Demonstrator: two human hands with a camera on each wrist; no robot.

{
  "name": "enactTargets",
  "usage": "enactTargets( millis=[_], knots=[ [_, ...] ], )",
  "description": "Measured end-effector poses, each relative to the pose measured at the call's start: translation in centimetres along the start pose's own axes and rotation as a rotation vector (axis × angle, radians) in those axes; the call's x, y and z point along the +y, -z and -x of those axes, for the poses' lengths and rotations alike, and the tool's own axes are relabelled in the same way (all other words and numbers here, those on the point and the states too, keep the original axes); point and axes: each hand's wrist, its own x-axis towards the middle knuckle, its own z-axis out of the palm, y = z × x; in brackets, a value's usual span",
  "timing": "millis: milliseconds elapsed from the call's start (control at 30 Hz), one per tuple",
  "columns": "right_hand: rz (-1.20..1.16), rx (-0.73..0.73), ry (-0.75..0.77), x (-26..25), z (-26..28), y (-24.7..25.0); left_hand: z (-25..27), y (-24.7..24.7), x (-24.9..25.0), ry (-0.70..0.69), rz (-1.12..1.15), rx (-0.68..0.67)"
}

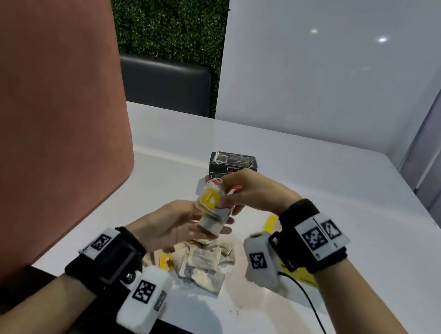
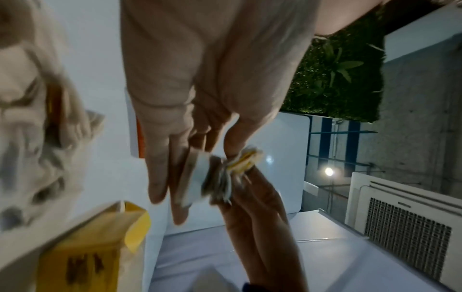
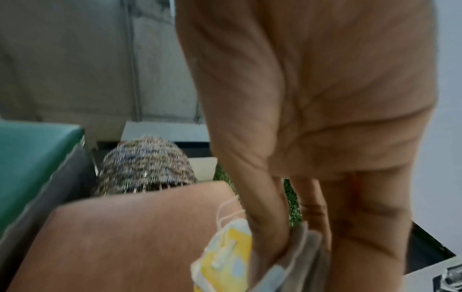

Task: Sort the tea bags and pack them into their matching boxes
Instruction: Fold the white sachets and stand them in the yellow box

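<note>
Both hands meet above the white table (image 1: 328, 185) round a stack of tea bags (image 1: 212, 212) with yellow tags on top. My left hand (image 1: 197, 223) holds the stack from below, thumb and fingers on either side; the left wrist view shows the stack (image 2: 220, 177) pinched there. My right hand (image 1: 227, 197) pinches the top of the stack (image 3: 230, 254) from above. A loose pile of tea bags (image 1: 204, 265) lies under the hands. A black tea box (image 1: 233, 161) stands just behind them. An open yellow box (image 1: 301, 275) lies at the right, mostly hidden by my right wrist.
A salmon chair back (image 1: 33, 104) fills the left side, close to the table's left edge. A loose yellow tag (image 1: 166, 261) lies beside the pile. A black cable (image 1: 331, 333) trails from my right wrist over the near table edge. A white wall panel stands behind the table.
</note>
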Motion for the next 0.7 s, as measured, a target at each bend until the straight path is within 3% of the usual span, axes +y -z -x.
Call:
enactTargets(
  millis=[100, 200, 300, 467, 567, 700],
  knots=[
    [0.094, 0.008, -0.048, -0.2, -1.1, -0.2, -0.2, -0.5, -0.7, -0.008, 0.085, -0.015],
    [0.057, 0.157, -0.065, 0.4, -1.4, -0.7, -0.8, 0.2, -1.3, -0.027, 0.246, 0.094],
    [-0.222, 0.343, -0.071, 1.2, -1.0, -1.4, -1.1, 0.5, -2.0, -0.043, 0.231, 0.188],
    [-0.571, 0.377, -0.096, 2.1, -0.3, -4.3, -1.4, 0.0, -2.3, -0.064, 0.269, 0.221],
    [-0.568, 0.375, -0.137, 2.4, -0.6, -5.9, -1.4, -0.4, -2.1, -0.066, 0.295, 0.223],
    [-0.361, 0.495, -0.208, 2.2, -1.3, -7.3, -0.7, -0.5, -1.4, -0.124, 0.410, 0.180]
  ],
)
